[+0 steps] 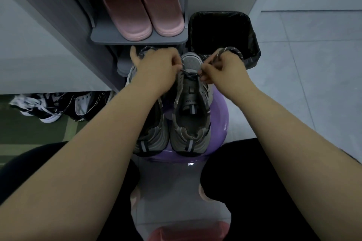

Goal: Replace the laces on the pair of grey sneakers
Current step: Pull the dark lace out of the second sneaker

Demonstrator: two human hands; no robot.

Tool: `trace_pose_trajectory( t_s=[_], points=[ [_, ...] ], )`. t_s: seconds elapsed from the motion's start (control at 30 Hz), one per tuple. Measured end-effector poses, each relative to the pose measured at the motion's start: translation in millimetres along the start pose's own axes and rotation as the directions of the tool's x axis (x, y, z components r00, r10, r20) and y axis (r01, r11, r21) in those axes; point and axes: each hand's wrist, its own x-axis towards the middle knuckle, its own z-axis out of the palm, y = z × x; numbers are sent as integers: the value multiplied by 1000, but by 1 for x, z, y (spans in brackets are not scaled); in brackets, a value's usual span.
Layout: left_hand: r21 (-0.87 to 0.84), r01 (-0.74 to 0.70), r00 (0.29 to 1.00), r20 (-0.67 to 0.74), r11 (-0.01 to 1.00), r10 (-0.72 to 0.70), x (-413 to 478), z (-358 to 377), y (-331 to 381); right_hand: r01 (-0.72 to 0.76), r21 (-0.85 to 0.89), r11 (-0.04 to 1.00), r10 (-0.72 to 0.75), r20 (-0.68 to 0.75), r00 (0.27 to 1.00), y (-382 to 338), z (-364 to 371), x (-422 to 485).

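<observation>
While the purple stool [219,115] serves as landmark: grey sneakers [191,107], one pair, side by side on its seat. Speckled lace [189,76] at the top eyelets of the sneaker on my right. My left hand [156,64] and right hand [223,68] each pinch one end, fingers [207,72] curled tight. Beyond the stool: pink slippers [141,5], black bin [223,31].

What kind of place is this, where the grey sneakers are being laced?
Probably a home entryway: pink slippers sit on a grey shoe rack shelf, black-and-white sneakers lie beside it, and a lined bin stands nearby.
</observation>
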Motion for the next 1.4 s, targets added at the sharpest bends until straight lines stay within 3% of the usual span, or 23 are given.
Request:
trace_pose_trajectory(
  t_s=[0.07, 0.13, 0.2, 0.27, 0.37, 0.47, 0.53, 0.57, 0.63, 0.73, 0.9, 1.03, 1.13, 1.2, 1.23, 1.3, 1.37, 1.4],
  points=[
    [80, -148, 989, 6, 986, 148, -1, -3, 2, 12, 81, 997, -30, 227, 974, -18, -11, -10],
    [1, -293, 956, 21, 956, 293, 1, -6, 1, 2, -98, 995, 49, 523, 851, -29, -23, -18],
    [-144, -291, 951, 62, 946, 302, 2, -8, -1, 29, -342, 939, 222, 669, 709, -32, -30, -23],
    [-213, -208, 961, 137, 955, 240, 2, -6, -3, -5, -488, 873, 348, 614, 709, -28, -33, -21],
    [-108, -222, 957, 167, 969, 238, 4, 6, -7, -87, -586, 806, 390, 415, 822, -27, -34, -13],
    [45, -247, 960, 150, 968, 238, 7, 12, -9, -63, -527, 847, 169, 155, 973, -26, -29, -5],
    [109, -263, 961, 118, 959, 251, 9, 13, -8, 29, -438, 899, -52, -40, 998, -22, -21, 0],
    [135, -263, 962, 106, 955, 250, 10, 13, -7, 87, -420, 903, -129, -72, 989, -21, -16, 3],
    [150, -232, 971, 95, 961, 219, 11, 12, -7, 163, -459, 873, -181, 5, 983, -17, -6, 8],
    [135, -194, 980, 73, 972, 186, 9, 11, -9, 152, -557, 817, -87, 141, 986, -11, 6, 13],
    [121, -201, 979, 54, 972, 196, 8, 8, -8, 120, -637, 761, -8, 176, 984, -18, 15, 19],
    [-101, -235, 951, 180, 967, 250, 7, 8, -10, 183, -515, 837, -129, 140, 982, -18, 13, 16],
    [-83, -163, 967, 183, 983, 176, 9, 9, -12, 193, -393, 899, -157, 123, 980, -23, 11, 15],
    [-37, -136, 974, 177, 990, 140, 11, 12, -11, 185, -136, 973, -183, 30, 983, -35, 3, 14],
    [-21, -133, 977, 164, 991, 134, 11, 14, -10, 193, 74, 978, -191, -36, 981, -42, -3, 12],
    [-4, -124, 985, 119, 992, 123, 11, 16, -7, 216, 473, 854, -164, -149, 975, -54, -19, 9],
    [-21, -97, 994, 46, 995, 98, 12, 17, -8, 196, 626, 755, -95, -192, 977, -57, -29, 9],
    [-44, -78, 997, 21, 996, 79, 12, 17, -8, 161, 628, 761, -52, -189, 981, -56, -30, 9]
  ],
)
